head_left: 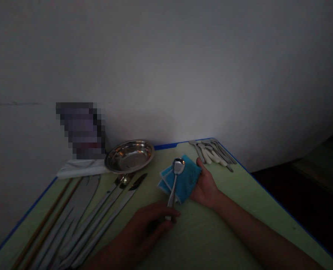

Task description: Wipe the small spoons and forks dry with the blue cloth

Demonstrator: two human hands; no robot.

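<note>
Between the fingers and thumb of my left hand [152,225] is the handle end of a metal spoon [173,187], its bowl pointing up and away from me. A folded blue cloth [190,180] with pale edges lies across my right hand [207,185], behind the spoon. My right thumb sticks up past the cloth's edge, and the other fingers are hidden beneath it. The spoon overlaps the cloth in view; whether they touch I cannot tell. Both hands are over the middle of the green tabletop [206,240].
A shiny metal bowl [129,157] stands near the wall. Left of my hands lie table knives [127,193], other long utensils and wooden chopsticks [48,217]. White-handled and metal cutlery [214,152] is at the back right. A white cloth [82,168] lies below a blurred-out upright object [82,131].
</note>
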